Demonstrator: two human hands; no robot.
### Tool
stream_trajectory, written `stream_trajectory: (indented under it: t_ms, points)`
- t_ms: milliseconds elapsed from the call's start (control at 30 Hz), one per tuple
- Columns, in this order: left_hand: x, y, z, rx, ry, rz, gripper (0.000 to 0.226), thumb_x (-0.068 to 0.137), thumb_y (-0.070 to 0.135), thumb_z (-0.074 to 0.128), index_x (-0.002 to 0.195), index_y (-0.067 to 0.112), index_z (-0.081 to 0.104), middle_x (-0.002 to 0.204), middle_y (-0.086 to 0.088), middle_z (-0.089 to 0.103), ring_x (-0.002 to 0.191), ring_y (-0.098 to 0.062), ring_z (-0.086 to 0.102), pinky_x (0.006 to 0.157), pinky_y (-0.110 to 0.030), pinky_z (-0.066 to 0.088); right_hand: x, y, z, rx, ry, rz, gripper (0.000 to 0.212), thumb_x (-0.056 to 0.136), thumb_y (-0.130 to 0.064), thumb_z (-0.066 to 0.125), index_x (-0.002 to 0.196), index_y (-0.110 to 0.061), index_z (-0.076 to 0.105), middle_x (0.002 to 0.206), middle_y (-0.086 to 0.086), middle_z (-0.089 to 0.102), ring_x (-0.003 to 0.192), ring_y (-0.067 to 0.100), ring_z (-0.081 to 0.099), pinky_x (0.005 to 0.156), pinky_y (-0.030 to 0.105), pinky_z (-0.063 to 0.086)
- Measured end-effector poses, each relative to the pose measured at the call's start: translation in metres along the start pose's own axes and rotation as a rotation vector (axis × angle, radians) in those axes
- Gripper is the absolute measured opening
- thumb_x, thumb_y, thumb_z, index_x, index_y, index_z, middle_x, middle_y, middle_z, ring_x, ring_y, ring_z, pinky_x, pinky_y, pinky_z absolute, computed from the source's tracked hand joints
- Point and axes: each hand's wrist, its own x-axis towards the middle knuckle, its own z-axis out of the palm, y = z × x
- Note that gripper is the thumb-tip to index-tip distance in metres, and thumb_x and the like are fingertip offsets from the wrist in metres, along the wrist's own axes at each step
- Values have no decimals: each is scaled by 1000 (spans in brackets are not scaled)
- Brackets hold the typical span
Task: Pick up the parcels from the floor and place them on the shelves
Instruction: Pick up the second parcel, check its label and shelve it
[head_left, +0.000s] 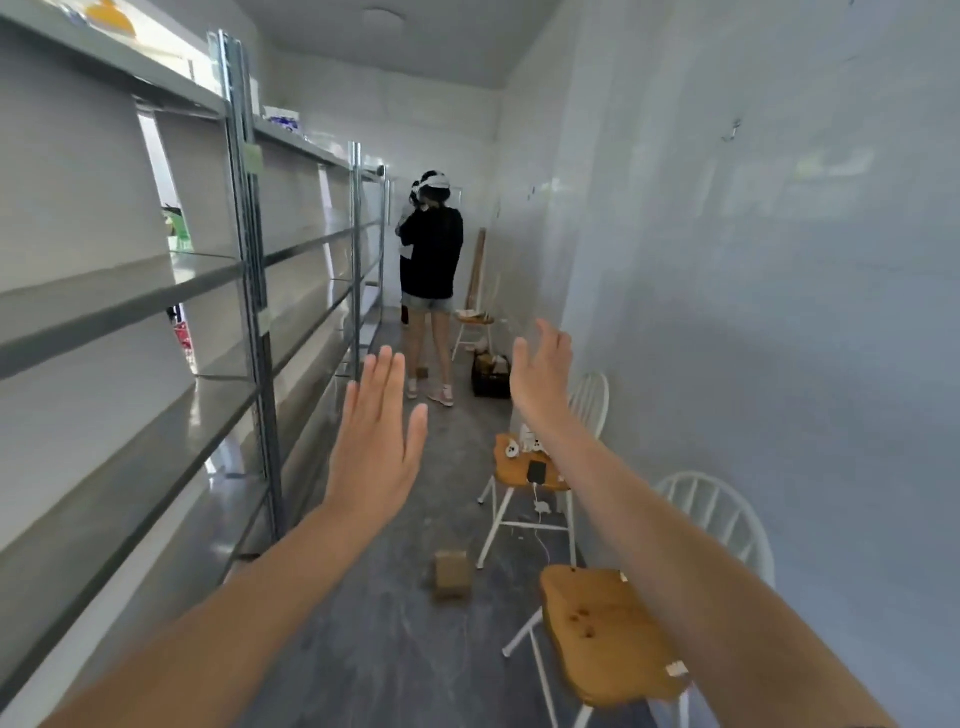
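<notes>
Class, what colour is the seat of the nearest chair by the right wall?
The near chair's wooden seat is orange-brown, best seen in the head view.

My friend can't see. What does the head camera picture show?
An empty left hand and right hand reach forward down a narrow aisle. A small cardboard parcel lies on the floor between grey shelves and wooden-seated chairs.

Cardboard parcel (453, 574) on grey floor (395, 660) between shelves (130, 415) and chair (508, 470)

Shelves (156, 291) line the left, two chairs (613, 629) stand along the right wall. A parcel (453, 574) lies on the floor (395, 649) between them; a person (431, 270) stands farther down.
</notes>
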Motion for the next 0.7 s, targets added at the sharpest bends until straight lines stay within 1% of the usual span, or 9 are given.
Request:
stream_trajectory:
  t_ms: [67, 100, 233, 333, 433, 700]
  points:
    - [22, -18, 15, 24, 11, -9, 64, 108, 38, 24, 162, 12, 3, 171, -3, -4, 156, -11, -12, 127, -33, -8, 9, 11, 29, -127, -38, -78, 50, 104, -31, 38, 151, -13, 32, 157, 8, 29, 149, 25, 23, 122, 43, 22]
    - [31, -28, 22, 36, 9, -16, 64, 108, 39, 23, 162, 12, 1, 171, -2, -5, 155, -11, -14, 127, -32, -8, 10, 17, 42, -173, -52, -112, 52, 104, -33, 38, 152, -14, 31, 158, 8, 29, 150, 24, 21, 122, 45, 21]
    - [59, -77, 55, 63, -47, -39, 65, 108, 41, 20, 162, 13, -2, 171, -2, -8, 156, -13, -14, 127, -32, -9, 20, 42, 96, -303, -115, -174, 55, 104, -37, 37, 154, -16, 28, 161, 5, 26, 151, 22, 16, 124, 42, 14]
    - [77, -113, 78, 58, -77, -45, 65, 108, 40, 22, 162, 11, 1, 171, -4, -5, 157, -14, -11, 127, -34, -6, 35, 57, 129, -329, -161, -144, 56, 104, -37, 38, 154, -16, 26, 162, 4, 24, 152, 22, 15, 124, 40, 12]
    - [100, -147, 103, 48, -101, -32, 65, 108, 38, 26, 162, 9, 3, 171, -6, -3, 157, -15, -9, 128, -35, -4, 56, 71, 162, -350, -178, -137, 58, 103, -38, 37, 155, -17, 24, 162, 3, 22, 152, 21, 14, 123, 44, 14]
    - [172, -215, 161, 10, -163, 46, 65, 107, 39, 22, 162, 9, 2, 171, -5, -5, 156, -14, -11, 127, -33, -8, 110, 106, 233, -383, -179, -14, 58, 103, -42, 34, 155, -20, 20, 162, 2, 19, 152, 22, 11, 123, 48, 12]
